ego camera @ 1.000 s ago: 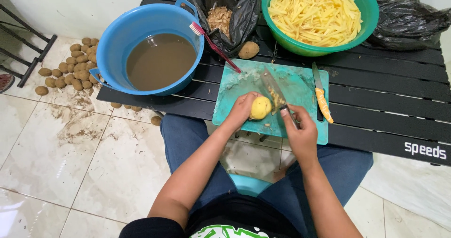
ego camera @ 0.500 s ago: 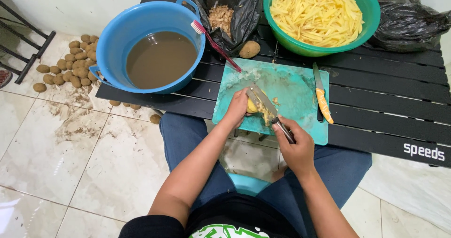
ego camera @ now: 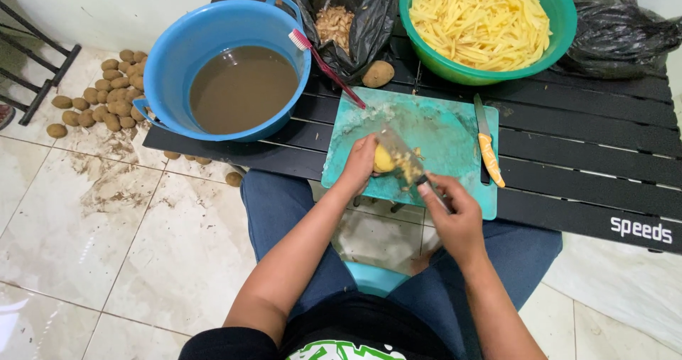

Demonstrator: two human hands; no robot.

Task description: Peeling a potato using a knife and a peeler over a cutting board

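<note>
My left hand [ego camera: 360, 164] grips a peeled yellow potato [ego camera: 383, 160] on the turquoise cutting board [ego camera: 455, 129]. My right hand [ego camera: 455, 213] holds a knife [ego camera: 405, 158] by its handle, the blade lying across the potato, with cut pieces beside it. A second knife with an orange handle [ego camera: 489, 150] lies on the board's right side.
A blue tub of muddy water [ego camera: 234, 68] with a pink toothbrush [ego camera: 323, 65] on its rim stands at left on the black slatted table [ego camera: 582, 154]. A green bowl of potato sticks [ego camera: 490, 22], a black bag of peels [ego camera: 348, 22], an unpeeled potato [ego camera: 379, 74]. Several potatoes [ego camera: 99, 97] lie on the tiled floor.
The right hand brought the knife onto the potato and has been cutting it; the potato is now smaller, with slices beside the blade. The left hand stayed on the potato.
</note>
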